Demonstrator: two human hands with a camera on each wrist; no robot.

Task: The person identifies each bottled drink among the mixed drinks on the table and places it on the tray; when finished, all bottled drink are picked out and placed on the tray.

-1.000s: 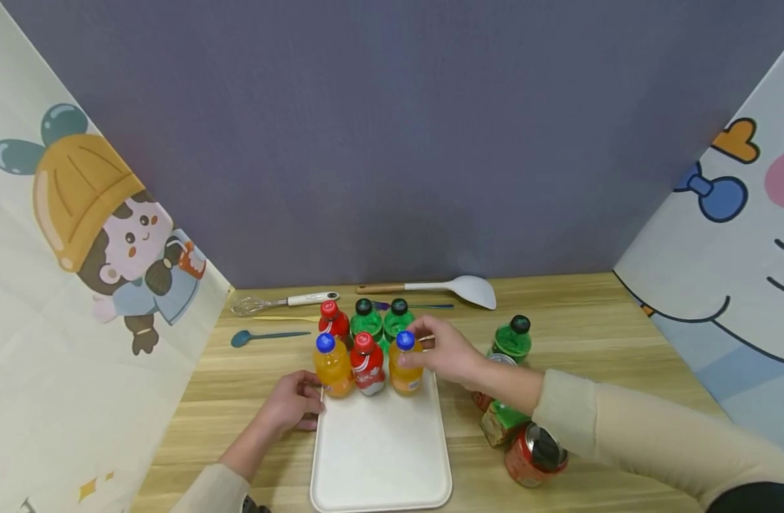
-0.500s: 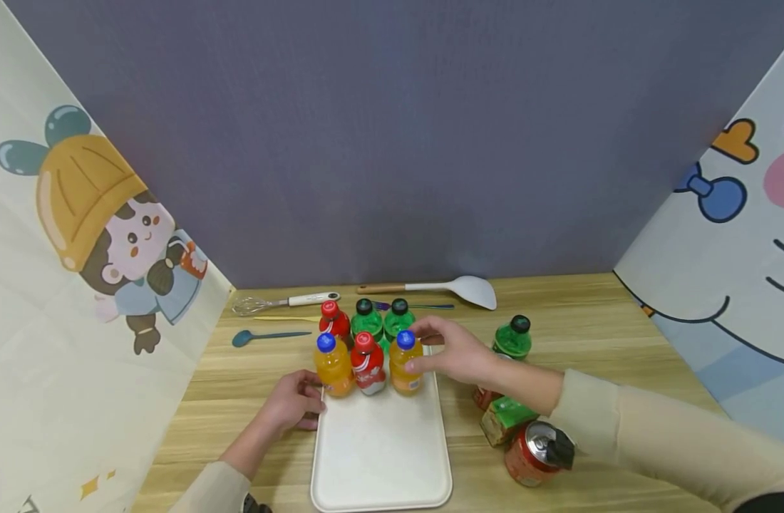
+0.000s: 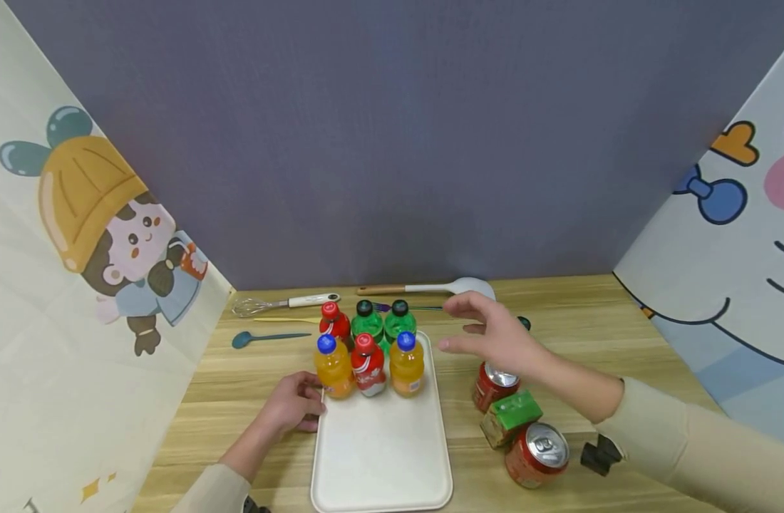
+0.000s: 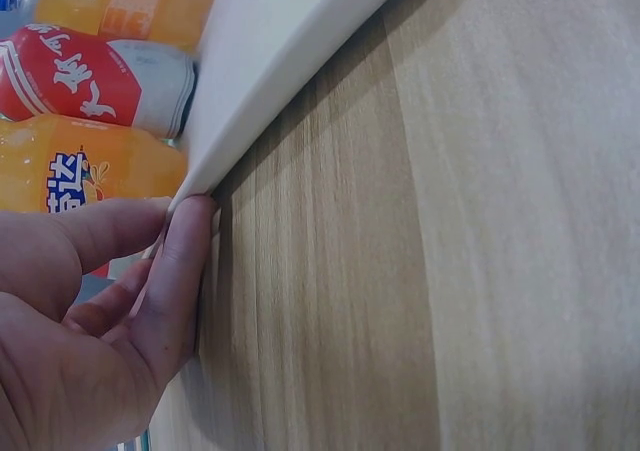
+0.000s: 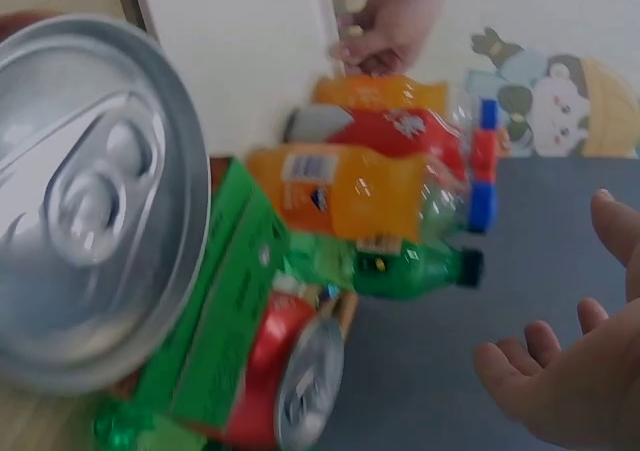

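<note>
At the left edge of the white tray (image 3: 382, 456), my left hand (image 3: 294, 402) pinches the rim between thumb and fingers; the left wrist view shows this grip (image 4: 140, 271) close up. Bottles stand upright at the tray's far end. In front are an orange soda bottle (image 3: 333, 367), a red-labelled cola bottle (image 3: 368, 365) and another orange soda bottle (image 3: 406, 365). Behind them are a red bottle (image 3: 335, 322) and two green bottles (image 3: 366, 322). My right hand (image 3: 494, 335) is in the air right of the bottles, holding nothing, with thumb and fingers spread apart.
Right of the tray stand a red can (image 3: 494, 385), a green box (image 3: 511, 418) and another red can (image 3: 537, 456). A green bottle's black cap (image 3: 524, 323) shows behind my right hand. A whisk (image 3: 283, 303), a blue spoon (image 3: 270, 337) and a spatula (image 3: 430, 286) lie at the back.
My right hand has let go of the right orange soda bottle and moved right and up, over the cans. The bottle stays on the tray. My left hand has not moved.
</note>
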